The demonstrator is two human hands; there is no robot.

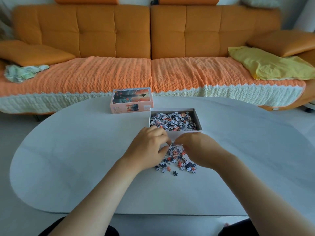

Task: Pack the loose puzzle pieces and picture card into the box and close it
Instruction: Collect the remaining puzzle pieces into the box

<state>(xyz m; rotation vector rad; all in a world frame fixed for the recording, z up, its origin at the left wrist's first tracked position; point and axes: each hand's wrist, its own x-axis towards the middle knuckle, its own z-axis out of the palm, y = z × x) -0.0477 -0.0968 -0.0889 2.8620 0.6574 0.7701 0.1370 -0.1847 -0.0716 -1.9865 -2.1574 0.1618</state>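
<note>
A pile of loose puzzle pieces [177, 160] lies on the white table [85, 159], just in front of the open box [198, 117], whose tray holds many more pieces. My left hand [150, 147] and my right hand [199, 149] cup the far end of the pile from both sides, fingers curled round a bunch of pieces, fingertips nearly meeting by the box's near wall. The box lid [132, 100], printed with the picture, stands behind and to the left of the box. No separate picture card shows.
An orange sofa [153, 40] with a knitted cover runs along the far side of the table. A yellow cloth [269, 63] lies on its right seat, a patterned cloth [23, 72] on its left. My knees sit under the table's near edge.
</note>
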